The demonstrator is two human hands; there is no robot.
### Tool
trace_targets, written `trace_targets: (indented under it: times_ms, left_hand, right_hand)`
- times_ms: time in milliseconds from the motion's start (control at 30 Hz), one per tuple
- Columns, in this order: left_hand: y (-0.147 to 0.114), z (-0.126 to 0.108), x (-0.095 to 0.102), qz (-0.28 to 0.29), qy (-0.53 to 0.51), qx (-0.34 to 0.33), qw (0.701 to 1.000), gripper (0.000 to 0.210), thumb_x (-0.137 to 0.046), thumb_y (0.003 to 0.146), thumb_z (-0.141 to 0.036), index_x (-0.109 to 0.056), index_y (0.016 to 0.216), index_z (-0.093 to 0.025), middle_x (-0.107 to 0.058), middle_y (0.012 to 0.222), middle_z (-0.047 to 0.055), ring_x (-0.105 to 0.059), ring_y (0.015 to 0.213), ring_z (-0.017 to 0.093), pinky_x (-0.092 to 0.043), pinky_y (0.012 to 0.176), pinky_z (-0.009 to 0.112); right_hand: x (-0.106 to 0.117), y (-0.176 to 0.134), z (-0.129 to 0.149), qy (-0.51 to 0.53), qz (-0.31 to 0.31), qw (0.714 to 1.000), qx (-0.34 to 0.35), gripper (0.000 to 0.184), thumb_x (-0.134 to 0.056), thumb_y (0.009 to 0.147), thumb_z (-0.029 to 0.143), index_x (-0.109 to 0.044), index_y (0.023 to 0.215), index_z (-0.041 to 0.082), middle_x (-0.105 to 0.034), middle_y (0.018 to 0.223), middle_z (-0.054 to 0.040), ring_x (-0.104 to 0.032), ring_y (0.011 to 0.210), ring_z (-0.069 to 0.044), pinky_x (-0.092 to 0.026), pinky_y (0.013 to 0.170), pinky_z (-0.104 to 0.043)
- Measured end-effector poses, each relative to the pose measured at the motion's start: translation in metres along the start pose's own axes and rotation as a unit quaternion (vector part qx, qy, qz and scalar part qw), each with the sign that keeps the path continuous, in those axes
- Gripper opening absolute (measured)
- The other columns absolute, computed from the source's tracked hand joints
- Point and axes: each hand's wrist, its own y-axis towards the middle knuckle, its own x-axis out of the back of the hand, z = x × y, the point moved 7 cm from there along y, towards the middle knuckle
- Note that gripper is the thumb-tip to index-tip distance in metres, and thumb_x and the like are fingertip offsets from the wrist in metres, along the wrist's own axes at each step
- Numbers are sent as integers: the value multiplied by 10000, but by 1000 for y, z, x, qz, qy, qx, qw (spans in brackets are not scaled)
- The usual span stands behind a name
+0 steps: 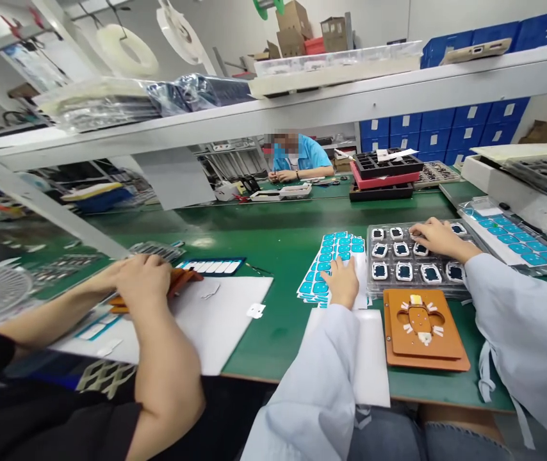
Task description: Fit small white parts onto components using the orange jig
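My left hand (342, 282) lies with spread fingers on a fanned stack of blue-and-white sticker sheets (322, 269). My right hand (439, 237) reaches over a clear plastic tray (372, 296) holding rows of small white-framed parts with dark centres (403, 271). Its fingers curl down and close on one of these white-framed parts in the back row, which they mostly hide. In front of the tray sits an orange fixture plate (426, 349) with a shaped recess and small white pads. A white foam sheet (372, 378) lies under my left forearm.
On the left, a co-worker's hands (143, 278) press on another orange fixture (184, 280) over a white sheet (216, 339). Another person (302, 157) sits across the green bench (273, 234). Stacked black and red trays (386, 173) stand behind; a shelf (312, 105) crosses above.
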Motion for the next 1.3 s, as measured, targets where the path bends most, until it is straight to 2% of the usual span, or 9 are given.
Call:
trace_targets:
  times_ms: [133,233,433,633,867,1067,1133,1200,1300]
  left_hand:
    - [1,0,-2,-15,18,0,1000,594,-305,915,-103,-409,1461,-313,-359,1530,108,-334,1393,283,-325,1080,601]
    - [1,-1,-2,-24,26,-2,999,608,-321,896,-86,-419,1458,-298,-375,1523,112,-342,1386,285,-332,1075,600]
    - [0,-3,-2,-33,23,-6,999,606,-280,909,-84,-401,1472,-273,-384,1519,115,-348,1383,286,-313,1087,615]
    - [-2,-2,-2,-44,3,3,999,607,-263,927,-94,-303,1516,-233,-391,1521,99,-358,1381,271,-273,1119,623]
    - [-3,3,7,-92,-57,20,994,550,-339,951,-169,-335,1501,-188,-404,1516,88,-326,1400,277,-282,1128,594]
    - [-14,9,40,-154,-130,33,979,528,-371,949,-169,-373,1477,-155,-487,1445,128,-330,1388,305,-222,1113,660]
    - [-24,4,55,-168,-215,-19,962,475,-401,964,-243,-456,1428,-162,-556,1372,133,-378,1351,306,-231,1115,647]
    - [-36,-7,66,-152,-315,-111,930,384,-403,976,-311,-624,1267,-196,-635,1265,97,-479,1266,263,-305,1127,543]
    - [-59,-30,73,-50,-442,-264,856,460,-318,1003,-385,-750,1005,-226,-641,1252,37,-516,1235,203,-364,1124,389]
  right_hand:
    - [10,2,-9,74,-55,996,4,292,-575,782,223,-653,1060,184,-710,935,-88,-577,935,-288,-463,818,-407]
    - [26,-8,-6,129,-99,986,20,267,-565,788,285,-664,1016,190,-713,914,-80,-616,866,-262,-493,746,-367]
    - [45,-74,30,230,-127,962,70,368,-527,880,518,-694,1016,219,-702,1044,-67,-649,818,-217,-527,686,-329]
    - [30,-133,51,365,-149,916,80,289,-644,867,485,-715,971,225,-710,983,-67,-667,896,-229,-546,795,-336]
    - [16,-148,51,388,-152,905,87,273,-674,853,469,-726,959,224,-710,945,-72,-678,833,-218,-572,736,-313]
    - [23,-155,58,392,-161,899,110,175,-682,867,390,-729,981,267,-713,977,-54,-683,890,-213,-574,760,-273]
    - [27,-156,58,392,-176,897,106,155,-689,860,385,-732,967,280,-717,961,-41,-686,870,-202,-572,745,-255]
    - [31,-155,55,399,-192,892,91,163,-698,849,401,-737,937,270,-720,927,-43,-686,825,-196,-572,714,-250]
    - [36,-155,50,415,-215,881,68,211,-719,821,429,-739,897,234,-715,876,-61,-674,773,-196,-569,697,-270]
